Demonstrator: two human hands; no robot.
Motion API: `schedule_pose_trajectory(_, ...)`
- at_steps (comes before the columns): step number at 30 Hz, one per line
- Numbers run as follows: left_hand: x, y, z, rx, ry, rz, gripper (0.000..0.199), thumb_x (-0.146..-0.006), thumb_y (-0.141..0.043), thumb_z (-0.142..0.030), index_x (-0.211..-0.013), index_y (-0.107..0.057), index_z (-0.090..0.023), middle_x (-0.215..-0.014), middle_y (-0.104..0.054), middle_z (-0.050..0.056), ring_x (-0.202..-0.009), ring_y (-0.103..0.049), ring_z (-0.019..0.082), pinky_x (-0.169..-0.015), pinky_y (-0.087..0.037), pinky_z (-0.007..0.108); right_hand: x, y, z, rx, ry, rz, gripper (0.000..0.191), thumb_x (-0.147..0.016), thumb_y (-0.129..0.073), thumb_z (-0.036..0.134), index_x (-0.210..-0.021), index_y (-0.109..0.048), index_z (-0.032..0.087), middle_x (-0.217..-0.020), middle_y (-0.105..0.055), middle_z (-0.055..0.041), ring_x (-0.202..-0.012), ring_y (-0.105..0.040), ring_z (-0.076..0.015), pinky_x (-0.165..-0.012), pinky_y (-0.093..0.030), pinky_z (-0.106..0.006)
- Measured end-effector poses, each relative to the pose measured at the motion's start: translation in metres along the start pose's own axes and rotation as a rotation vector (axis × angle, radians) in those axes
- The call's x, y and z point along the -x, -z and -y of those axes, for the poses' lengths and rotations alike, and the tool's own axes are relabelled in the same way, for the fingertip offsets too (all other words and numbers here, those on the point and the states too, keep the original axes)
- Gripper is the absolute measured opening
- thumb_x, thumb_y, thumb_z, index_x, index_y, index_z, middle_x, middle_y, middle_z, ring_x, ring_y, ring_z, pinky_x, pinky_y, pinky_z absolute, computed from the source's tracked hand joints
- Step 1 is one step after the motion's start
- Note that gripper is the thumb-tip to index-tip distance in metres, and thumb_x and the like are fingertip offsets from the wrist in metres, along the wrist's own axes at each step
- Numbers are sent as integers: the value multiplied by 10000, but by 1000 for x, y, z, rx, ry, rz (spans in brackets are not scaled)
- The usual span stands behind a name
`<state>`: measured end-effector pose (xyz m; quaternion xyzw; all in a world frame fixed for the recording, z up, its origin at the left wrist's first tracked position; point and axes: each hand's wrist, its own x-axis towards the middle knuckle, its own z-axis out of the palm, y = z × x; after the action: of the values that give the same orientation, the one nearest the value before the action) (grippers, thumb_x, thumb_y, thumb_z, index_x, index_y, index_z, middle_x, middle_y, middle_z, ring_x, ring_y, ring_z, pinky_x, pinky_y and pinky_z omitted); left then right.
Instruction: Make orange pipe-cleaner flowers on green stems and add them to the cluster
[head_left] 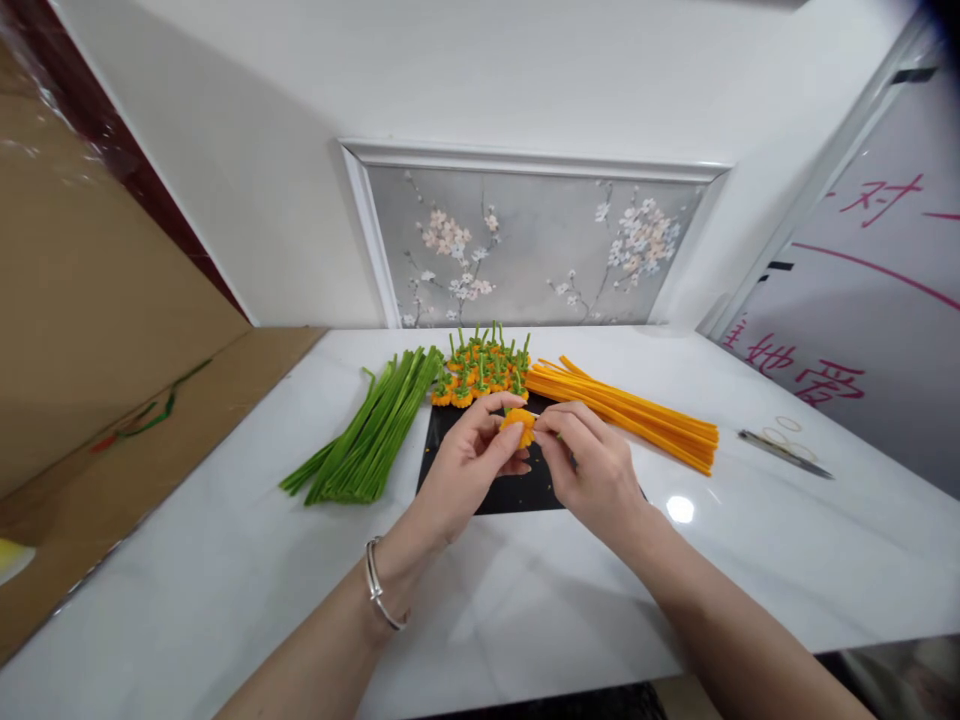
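Observation:
Above the black mat (491, 492), my left hand (476, 452) is closed round a small, scalloped orange pipe-cleaner piece (519, 425), with the thumb pressed on its front. My right hand (589, 455) pinches the right edge of that same piece; the fingers hide what exactly lies between their tips. Just behind my hands, at the mat's far side, stand several finished-looking orange pieces (463, 394) with green tops and upright green stems. Bundled green pipe cleaners (375, 435) lie to the left, and bundled orange pipe cleaners (637, 410) to the right.
On the white table (525, 600), tweezers or a thin pointed tool (787, 455) lie at the right beside pale rubber-band-like loops (784, 435). Cardboard (150, 430) borders the left side. A wall with a framed flower panel (525, 245) rises behind, and a whiteboard (862, 300) leans at right.

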<state>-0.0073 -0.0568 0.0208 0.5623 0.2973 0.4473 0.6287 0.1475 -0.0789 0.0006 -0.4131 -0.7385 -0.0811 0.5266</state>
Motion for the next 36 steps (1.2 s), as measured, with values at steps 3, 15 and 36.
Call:
schedule_pose_trajectory(3,-1,1,1,-177,-115,25,178,-821,-662,-310,-985,-682,-244,-880,-630,3,-748,-586,122,-697,-547,245,-2,3,1,-58,-64,13,157,-913,-462,150,-854,-594,212,-851,-634,-60,-797,-619,-180,-722,-532,-313)
schedule_pose_trajectory(15,-2,-1,10,-71,-71,-57,249,-772,-722,-274,-1015,-717,-219,-906,-672,10,-738,-607,108,-740,-568,258,-3,6,-10,-67,53,56,194,-925,-451,129,-910,-624,215,-913,-646,-79,-867,-621,-189,-773,-538,-339)
schedule_pose_trajectory(36,1,1,13,-393,-261,-70,275,-823,-650,-250,-1092,-674,-205,-1076,-698,60,-929,-665,185,-845,-529,271,-4,-2,3,-515,-572,133,230,-877,-567,402,-908,-608,178,-793,-623,-33,-651,-612,-145,-571,-554,-253)
